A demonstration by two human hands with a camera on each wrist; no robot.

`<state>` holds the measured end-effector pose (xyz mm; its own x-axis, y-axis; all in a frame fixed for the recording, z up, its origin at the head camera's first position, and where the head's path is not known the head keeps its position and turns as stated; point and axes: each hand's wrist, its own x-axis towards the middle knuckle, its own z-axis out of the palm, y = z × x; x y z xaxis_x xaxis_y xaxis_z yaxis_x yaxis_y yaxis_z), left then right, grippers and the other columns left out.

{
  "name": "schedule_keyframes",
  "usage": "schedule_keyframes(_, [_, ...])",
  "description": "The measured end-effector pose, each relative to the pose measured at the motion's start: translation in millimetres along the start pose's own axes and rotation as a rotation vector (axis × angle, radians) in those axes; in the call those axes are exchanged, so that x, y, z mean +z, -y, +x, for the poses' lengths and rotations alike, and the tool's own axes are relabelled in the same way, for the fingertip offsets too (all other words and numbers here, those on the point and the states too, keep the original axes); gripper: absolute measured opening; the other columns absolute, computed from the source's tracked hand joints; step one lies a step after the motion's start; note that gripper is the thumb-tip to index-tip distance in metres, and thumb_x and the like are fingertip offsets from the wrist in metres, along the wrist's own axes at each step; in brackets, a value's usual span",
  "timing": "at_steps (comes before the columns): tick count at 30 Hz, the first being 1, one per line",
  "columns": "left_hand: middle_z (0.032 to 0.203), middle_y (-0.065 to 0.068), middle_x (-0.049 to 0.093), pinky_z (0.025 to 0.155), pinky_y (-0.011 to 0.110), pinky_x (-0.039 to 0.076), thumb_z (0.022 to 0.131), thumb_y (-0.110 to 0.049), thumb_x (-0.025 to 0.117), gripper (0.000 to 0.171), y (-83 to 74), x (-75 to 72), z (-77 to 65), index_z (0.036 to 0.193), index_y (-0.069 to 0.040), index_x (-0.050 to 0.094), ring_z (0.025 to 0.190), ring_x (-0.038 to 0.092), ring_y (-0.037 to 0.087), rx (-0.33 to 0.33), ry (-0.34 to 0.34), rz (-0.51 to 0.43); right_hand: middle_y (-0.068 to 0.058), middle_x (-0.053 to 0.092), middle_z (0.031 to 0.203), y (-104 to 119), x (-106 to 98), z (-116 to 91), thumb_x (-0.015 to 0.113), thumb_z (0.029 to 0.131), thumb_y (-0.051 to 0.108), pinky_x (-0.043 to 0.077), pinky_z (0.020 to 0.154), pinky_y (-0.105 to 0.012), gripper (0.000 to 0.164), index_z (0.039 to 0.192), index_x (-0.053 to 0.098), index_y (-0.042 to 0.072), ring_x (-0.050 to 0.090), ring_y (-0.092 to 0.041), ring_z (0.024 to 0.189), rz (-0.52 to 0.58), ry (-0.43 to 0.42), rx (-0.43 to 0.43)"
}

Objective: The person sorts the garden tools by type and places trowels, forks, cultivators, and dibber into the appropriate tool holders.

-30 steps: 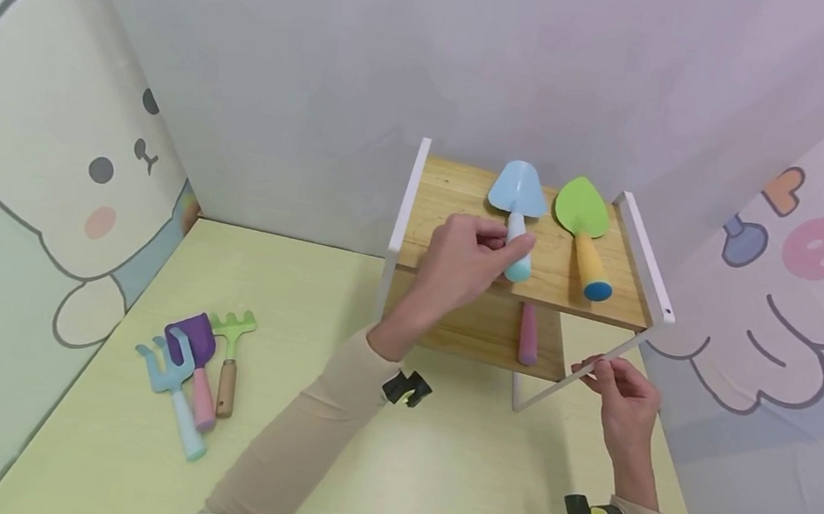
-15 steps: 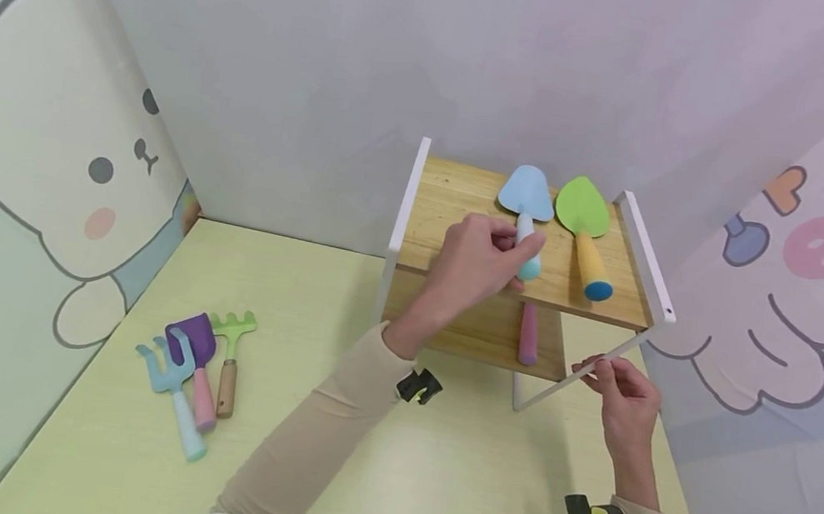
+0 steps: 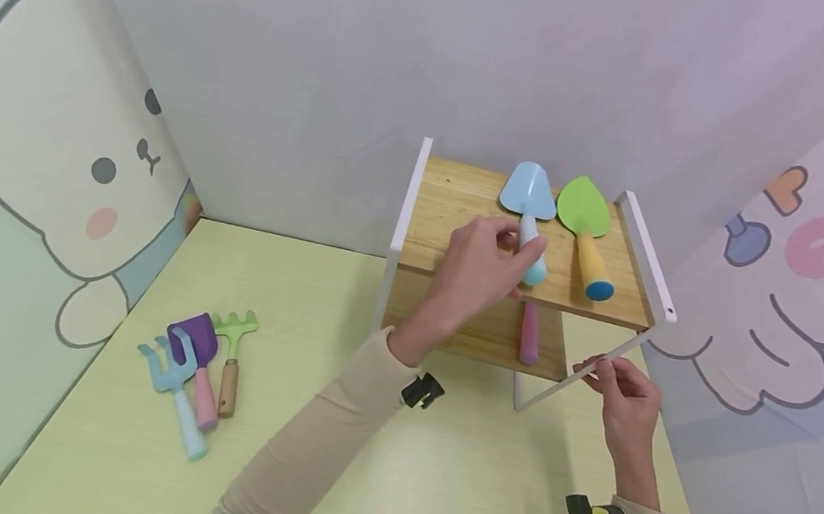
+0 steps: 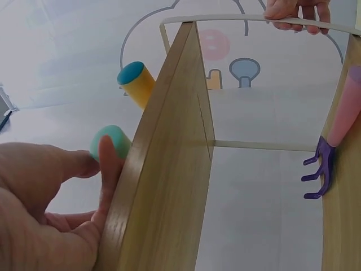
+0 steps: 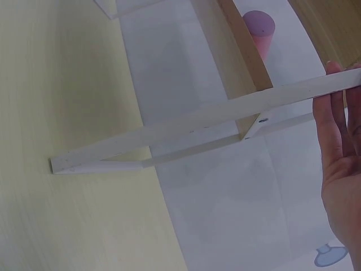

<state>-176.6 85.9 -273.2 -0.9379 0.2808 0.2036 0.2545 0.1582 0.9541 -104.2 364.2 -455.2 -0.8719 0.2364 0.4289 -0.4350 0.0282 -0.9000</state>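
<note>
A light blue trowel [image 3: 530, 190] lies on the top board of a two-tier wooden shelf [image 3: 457, 186] with a white frame. My left hand [image 3: 482, 264] pinches its handle between thumb and fingers; in the left wrist view the handle's mint end [image 4: 115, 141] shows just past the board's front edge. Close on its right lies a green trowel [image 3: 585, 206] with a yellow handle and blue end. My right hand [image 3: 626, 401] grips the slanting white front leg [image 5: 197, 117] of the shelf. On the lower board rests a purple hand fork [image 4: 324, 166] with a pink handle.
On the table [image 3: 373, 487] at the left, a light blue fork [image 3: 170, 366], a purple scoop [image 3: 195, 339] with a pink handle and a green rake [image 3: 234, 330] with a wooden handle lie close together. Walls with cartoon prints stand behind and at both sides.
My left hand has shifted the blue trowel a little to the right, closer to the green one; over the last half second it moved only slightly. The right hand stays on the leg.
</note>
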Motion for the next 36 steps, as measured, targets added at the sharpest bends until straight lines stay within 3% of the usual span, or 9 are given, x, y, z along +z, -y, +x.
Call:
schedule_keyframes(7, [0.107,0.011,0.069,0.066,0.019,0.057,0.101,-0.020,0.069,0.040,3.5,-2.9,-12.4,0.134,0.002,0.063,0.081,0.068,0.012,0.100,-0.068,0.018,-0.009,0.075,0.093,-2.1,-1.2,-0.3,0.053,0.100,-0.015,0.060,0.079,-0.030,0.012,0.103,0.061,-0.023,0.077,-0.018,0.084,0.042,0.011,-0.015])
schedule_keyframes(21, [0.102,0.008,0.072,0.073,0.023,0.059,0.100,-0.015,0.069,0.027,11.7,-15.8,-34.5,0.123,-0.002,0.071,0.083,0.070,0.012,0.162,-0.011,-0.099,-0.008,0.076,0.093,-1.7,0.5,-0.2,0.054,0.100,-0.014,0.060,0.079,-0.030,0.012,0.103,0.061,-0.023,0.077,-0.017,0.084,0.025,-0.008,-0.006])
schedule_keyframes(36, [0.099,0.005,0.075,0.078,0.027,0.061,0.099,-0.014,0.069,0.018,28.9,-25.1,-61.0,0.111,-0.003,0.076,0.086,0.068,0.010,0.192,-0.018,-0.093,-0.008,0.076,0.093,-1.5,1.7,-0.8,0.054,0.100,-0.013,0.060,0.079,-0.030,0.013,0.103,0.060,-0.024,0.077,-0.017,0.083,0.016,-0.017,0.003])
